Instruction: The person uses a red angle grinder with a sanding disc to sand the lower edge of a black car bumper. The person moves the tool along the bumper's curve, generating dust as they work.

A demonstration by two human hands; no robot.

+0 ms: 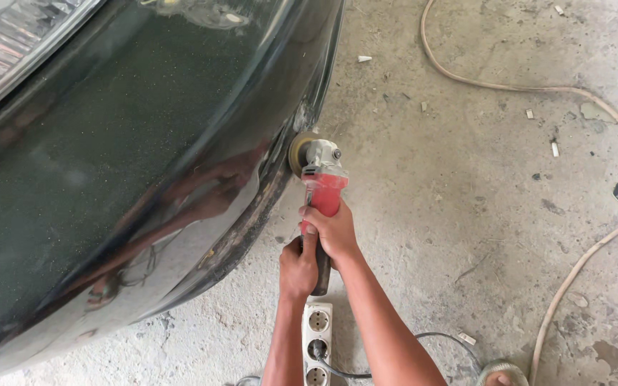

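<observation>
Right hand [334, 232] wrapped around the red body of an angle grinder [321, 187]; left hand [298, 268] closed on its dark rear grip, just nearer. Grinder disc pressed to the lower edge of a dark green car panel [123, 164] at left, apparently touching. White power strip [317, 343] on the concrete floor [466, 214] beneath the wrists. Pale hose [595, 246] curving well to the right.

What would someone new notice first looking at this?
Probably the red angle grinder at centre, its head against the lower edge of the glossy dark car body that fills the left. Both hands grip it: the right hand on the body, the left hand behind.
</observation>
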